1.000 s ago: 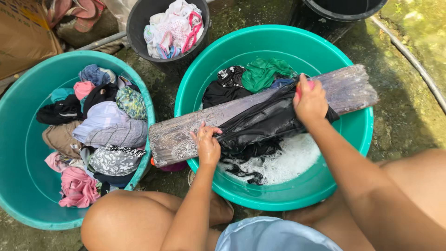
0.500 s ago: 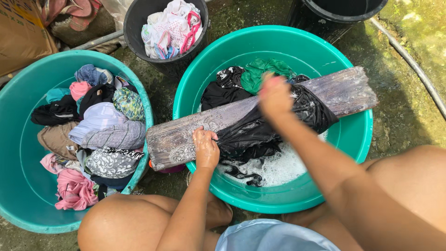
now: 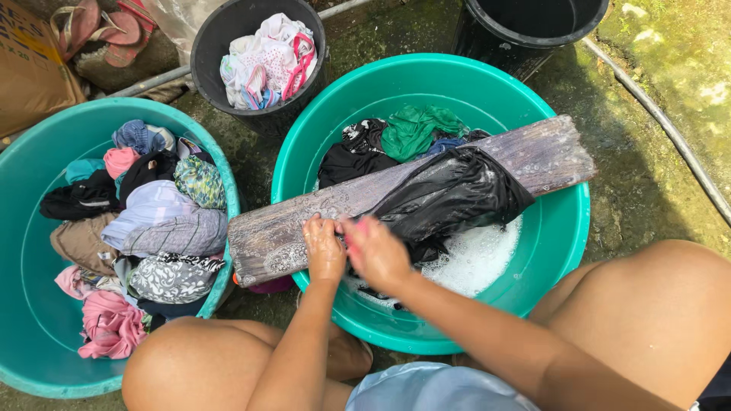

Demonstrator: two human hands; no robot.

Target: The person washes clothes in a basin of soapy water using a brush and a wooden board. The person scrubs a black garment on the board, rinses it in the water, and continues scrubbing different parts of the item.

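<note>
Right hand (image 3: 377, 255) has slid down the wooden board (image 3: 533, 156) to meet the left hand (image 3: 324, 247); both grips pinch the black garment's (image 3: 449, 194) near end, bracing it over the soapy green basin (image 3: 567, 228).

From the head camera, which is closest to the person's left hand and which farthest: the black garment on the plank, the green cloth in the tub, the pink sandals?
From the left hand:
1. Black garment, draped on the wooden plank just right of the hand.
2. Green cloth, at the tub's far side.
3. Pink sandals, top-left corner on the ground.
</note>
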